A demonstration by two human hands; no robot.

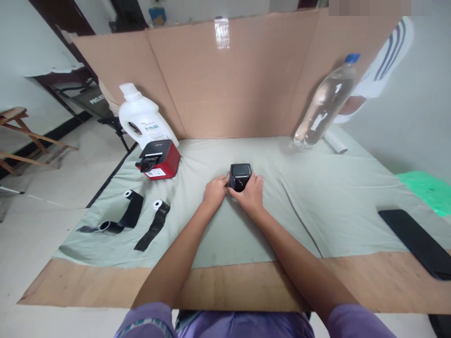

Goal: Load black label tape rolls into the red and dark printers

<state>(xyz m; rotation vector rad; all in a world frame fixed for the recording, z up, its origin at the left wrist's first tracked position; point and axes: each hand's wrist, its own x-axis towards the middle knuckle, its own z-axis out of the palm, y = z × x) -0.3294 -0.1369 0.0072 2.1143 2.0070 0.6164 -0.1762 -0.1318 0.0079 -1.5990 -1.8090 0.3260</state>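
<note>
A small black box-shaped device (241, 176) with a glossy front sits on the cloth in the middle of the table. My right hand (252, 193) is wrapped around its right side, with the thumb across the lower front. On the other side, my left hand (215, 191) has its fingers curled in against the device's left edge. What the device is cannot be made out. Off to the left stands a red and black printer-like box (162, 159) with a dark strip at its front. Two partly unrolled black rolls, a longer one (132, 209) and a shorter one (159, 220), lie below it.
A white jug (141, 112) stands behind the red box. A clear bottle with a blue cap (327, 103) leans by the cardboard screen (239, 80), near a white tube (335, 142). A black phone (416, 241) lies at the right edge. A person's sleeve (391, 56) shows behind.
</note>
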